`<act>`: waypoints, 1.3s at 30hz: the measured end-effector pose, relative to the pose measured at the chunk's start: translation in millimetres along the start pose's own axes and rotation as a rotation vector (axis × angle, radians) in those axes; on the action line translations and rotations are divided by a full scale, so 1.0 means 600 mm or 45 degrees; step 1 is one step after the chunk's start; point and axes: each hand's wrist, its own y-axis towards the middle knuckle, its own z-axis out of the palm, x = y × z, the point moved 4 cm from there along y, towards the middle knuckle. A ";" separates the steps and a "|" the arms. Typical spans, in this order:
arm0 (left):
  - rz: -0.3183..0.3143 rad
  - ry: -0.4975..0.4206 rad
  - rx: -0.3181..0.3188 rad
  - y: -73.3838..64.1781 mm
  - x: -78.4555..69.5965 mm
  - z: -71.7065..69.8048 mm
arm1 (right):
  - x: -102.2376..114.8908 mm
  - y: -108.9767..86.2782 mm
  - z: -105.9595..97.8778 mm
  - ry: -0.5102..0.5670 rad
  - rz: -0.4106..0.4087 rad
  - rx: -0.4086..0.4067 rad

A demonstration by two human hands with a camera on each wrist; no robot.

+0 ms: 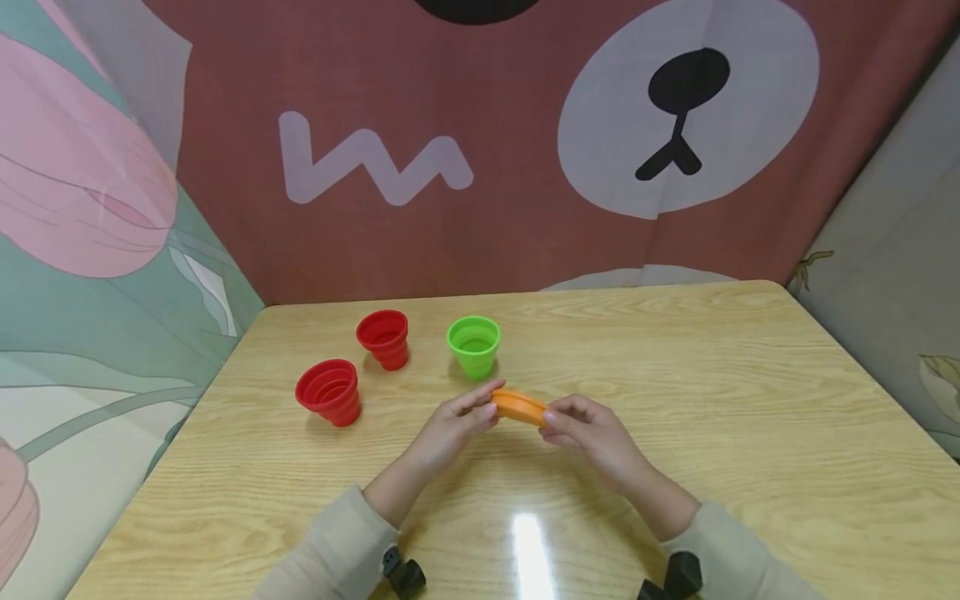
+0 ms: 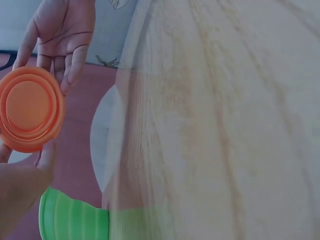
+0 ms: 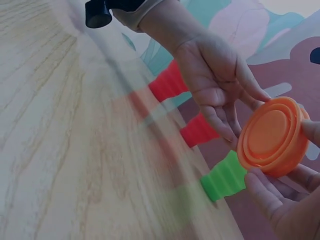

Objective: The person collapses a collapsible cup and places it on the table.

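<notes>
Held above the table between both hands is an orange collapsible cup (image 1: 519, 407), folded flat into a ringed disc. My left hand (image 1: 455, 425) pinches its left edge between thumb and fingers. The opposite edge is gripped by my right hand (image 1: 592, 435). In the right wrist view, the concentric rings on the base of the orange cup (image 3: 268, 131) show. Just beyond the hands stands a green collapsible cup (image 1: 474, 350), expanded and upright. Two red expanded cups, a nearer one (image 1: 333, 398) and a farther one (image 1: 386, 342), stand to its left.
The cups and hands are over a light wood-grain table (image 1: 750, 400). A brown cloth with a bear print (image 1: 510, 242) hangs behind its far edge. Patterned cloth (image 1: 97, 333) lines the left side. Dark devices sit at both wrists, near the sleeves (image 1: 337, 542).
</notes>
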 end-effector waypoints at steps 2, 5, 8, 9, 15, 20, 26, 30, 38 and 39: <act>-0.001 -0.012 0.003 0.000 0.000 -0.001 | -0.003 0.002 -0.004 -0.028 -0.063 -0.007; -0.015 -0.032 0.008 0.000 0.000 -0.003 | -0.004 0.001 -0.008 -0.083 -0.112 -0.023; -0.040 -0.045 0.018 -0.001 0.001 -0.004 | 0.002 -0.003 -0.007 -0.180 -0.067 -0.089; -0.047 -0.049 0.022 -0.002 0.000 -0.004 | 0.006 -0.005 -0.006 -0.204 -0.058 -0.103; -0.031 -0.024 0.021 -0.002 -0.006 -0.004 | 0.018 -0.008 -0.004 -0.243 -0.087 -0.094; 0.004 0.030 0.025 0.000 -0.015 -0.002 | 0.029 -0.009 -0.005 -0.237 -0.198 -0.066; 0.038 0.048 0.069 0.001 -0.022 0.000 | 0.042 -0.007 -0.008 -0.348 -0.293 -0.059; 0.075 0.047 0.100 0.000 -0.026 0.001 | 0.048 -0.006 -0.008 -0.382 -0.328 -0.025; 0.117 0.085 0.208 -0.004 -0.033 0.001 | 0.056 -0.006 -0.005 -0.399 -0.308 0.080; 0.121 0.092 0.226 -0.005 -0.034 0.000 | 0.057 -0.006 -0.004 -0.401 -0.309 0.096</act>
